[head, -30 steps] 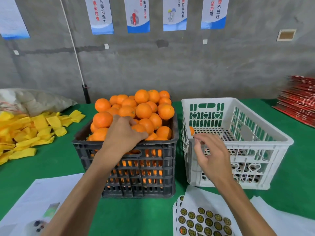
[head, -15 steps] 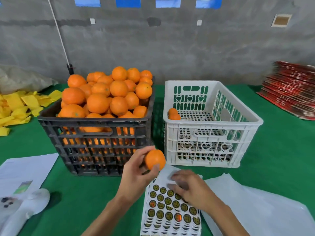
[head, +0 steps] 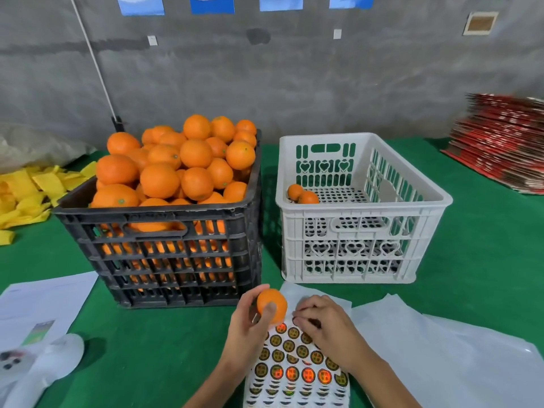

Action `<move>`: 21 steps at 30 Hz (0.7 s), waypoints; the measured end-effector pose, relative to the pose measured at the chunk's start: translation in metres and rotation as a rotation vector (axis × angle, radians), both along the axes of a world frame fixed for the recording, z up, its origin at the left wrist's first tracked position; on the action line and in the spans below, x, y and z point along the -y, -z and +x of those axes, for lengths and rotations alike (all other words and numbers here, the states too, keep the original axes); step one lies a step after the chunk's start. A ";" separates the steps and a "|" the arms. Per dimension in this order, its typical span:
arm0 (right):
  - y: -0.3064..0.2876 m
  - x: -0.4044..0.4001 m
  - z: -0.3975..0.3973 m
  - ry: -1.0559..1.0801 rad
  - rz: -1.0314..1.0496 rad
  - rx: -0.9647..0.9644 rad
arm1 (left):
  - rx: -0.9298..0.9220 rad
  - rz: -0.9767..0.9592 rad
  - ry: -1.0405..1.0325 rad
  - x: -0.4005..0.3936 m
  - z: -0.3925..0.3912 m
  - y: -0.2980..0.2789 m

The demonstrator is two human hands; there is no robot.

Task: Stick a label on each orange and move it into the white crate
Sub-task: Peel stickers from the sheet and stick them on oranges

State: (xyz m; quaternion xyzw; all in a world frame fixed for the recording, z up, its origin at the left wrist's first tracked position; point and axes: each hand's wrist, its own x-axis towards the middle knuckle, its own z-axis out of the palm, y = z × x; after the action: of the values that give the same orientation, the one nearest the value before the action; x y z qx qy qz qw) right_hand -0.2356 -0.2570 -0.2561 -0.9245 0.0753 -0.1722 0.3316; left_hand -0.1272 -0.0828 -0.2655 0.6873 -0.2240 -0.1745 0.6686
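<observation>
A person's left hand (head: 250,328) grips an orange (head: 271,304) between thumb and curled fingers, holding it up just above the near end of a label sheet (head: 294,366) that lies on the green table (head: 164,348). The right hand (head: 326,328) rests just beside the fruit, its fingertips (head: 297,318) curled down onto the top row of round stickers, apparently picking at one; whether a label has come free cannot be told.

The labelling step looks to be in hand: one fruit chosen, no sticker visible on it. Ahead of the left hand stands the black crate (head: 164,248), heaped with unlabelled fruit. Ahead of the right hand stands the white crate (head: 362,231), holding two oranges (head: 301,195) in its far left corner and otherwise bare, so the job appears barely begun.

The next move probably calls for peeling one sticker cleanly, pressing it on the held fruit, then carrying it forward into the white crate.
</observation>
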 end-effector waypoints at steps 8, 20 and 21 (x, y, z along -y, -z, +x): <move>-0.003 0.002 -0.002 -0.089 -0.077 -0.052 | -0.054 -0.012 0.037 0.004 0.012 0.013; 0.005 -0.002 0.002 0.026 0.036 0.064 | -0.023 0.039 0.059 0.004 0.009 0.005; 0.004 -0.003 0.004 0.069 0.163 0.060 | -0.030 0.037 0.057 0.003 0.009 0.005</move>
State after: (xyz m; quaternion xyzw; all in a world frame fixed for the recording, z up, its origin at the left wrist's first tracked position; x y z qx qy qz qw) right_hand -0.2317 -0.2545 -0.2599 -0.8858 0.1107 -0.2045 0.4015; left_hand -0.1184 -0.0858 -0.2700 0.6902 -0.2301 -0.2081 0.6538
